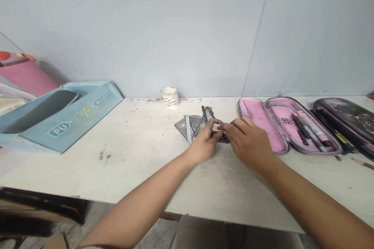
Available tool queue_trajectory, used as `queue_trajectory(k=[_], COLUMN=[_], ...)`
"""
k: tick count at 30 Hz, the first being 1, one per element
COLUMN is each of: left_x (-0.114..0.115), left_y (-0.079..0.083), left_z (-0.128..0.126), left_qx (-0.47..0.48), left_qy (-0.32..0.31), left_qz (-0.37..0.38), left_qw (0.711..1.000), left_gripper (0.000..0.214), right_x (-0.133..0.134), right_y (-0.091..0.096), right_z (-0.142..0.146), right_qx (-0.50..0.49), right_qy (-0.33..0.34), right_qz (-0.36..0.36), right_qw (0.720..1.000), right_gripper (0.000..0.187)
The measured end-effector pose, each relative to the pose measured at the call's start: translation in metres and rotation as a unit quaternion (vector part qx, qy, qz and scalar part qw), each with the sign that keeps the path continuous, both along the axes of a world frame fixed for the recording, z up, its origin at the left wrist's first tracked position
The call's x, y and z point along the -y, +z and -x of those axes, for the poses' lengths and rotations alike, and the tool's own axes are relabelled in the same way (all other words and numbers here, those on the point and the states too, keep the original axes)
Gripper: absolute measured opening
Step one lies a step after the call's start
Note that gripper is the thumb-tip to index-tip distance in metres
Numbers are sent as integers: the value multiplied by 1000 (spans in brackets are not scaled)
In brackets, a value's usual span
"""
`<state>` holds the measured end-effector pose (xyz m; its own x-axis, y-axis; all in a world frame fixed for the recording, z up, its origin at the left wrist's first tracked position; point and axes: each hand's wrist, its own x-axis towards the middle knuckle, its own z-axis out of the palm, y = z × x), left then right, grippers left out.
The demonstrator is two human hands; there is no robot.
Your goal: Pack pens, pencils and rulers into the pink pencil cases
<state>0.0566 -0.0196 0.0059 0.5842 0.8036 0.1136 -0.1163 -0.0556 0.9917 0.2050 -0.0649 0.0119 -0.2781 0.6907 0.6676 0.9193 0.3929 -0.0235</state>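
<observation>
My left hand point(207, 140) and my right hand point(248, 138) meet over the middle of the table, fingers closed around a small white and red item point(217, 127). Its kind is too blurred and covered to make out. Just beyond my left hand lies a grey see-through set square point(181, 124) with a pale straight strip point(188, 129) across it. Dark pens point(204, 113) stick out beside it, their near ends hidden by my fingers. To the right of my right hand an open pencil case point(279, 143) with pink lining holds several pens and markers point(309, 126).
A paper cup point(170, 97) stands near the wall. On the left is a light-blue box point(70, 124) with a dark object point(52, 111) inside. A black pencil case point(347, 118) with pens alongside lies far right, near a red-handled brush point(364, 163). The table's front edge point(204, 221) faces me.
</observation>
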Motion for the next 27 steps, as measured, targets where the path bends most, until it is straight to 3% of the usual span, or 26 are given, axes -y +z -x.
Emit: queue_trajectory(k=[5, 11, 17, 21, 23, 27], left_x=[0, -3, -3, 2, 7, 18], left_y=[3, 3, 5, 12, 17, 23], left_z=[-1, 2, 1, -16, -29, -59], left_qx=[75, 135, 115, 68, 52, 23], left_qy=[8, 22, 27, 0, -22, -62], left_qz=[49, 62, 43, 14, 3, -7], left_qw=[996, 989, 992, 998, 998, 998], left_gripper=[25, 30, 31, 30, 29, 27], right_x=[-4, -7, -7, -5, -2, 9], right_y=[2, -3, -5, 3, 8, 8], right_z=[-6, -8, -8, -18, -32, -75], right_qx=[-59, -82, -63, -48, -67, -72], right_qy=[-55, -59, -51, -49, -86, -224], right_qz=[60, 92, 115, 113, 91, 57], right_qw=[995, 991, 990, 991, 990, 970], right_gripper=[25, 26, 36, 46, 40, 30])
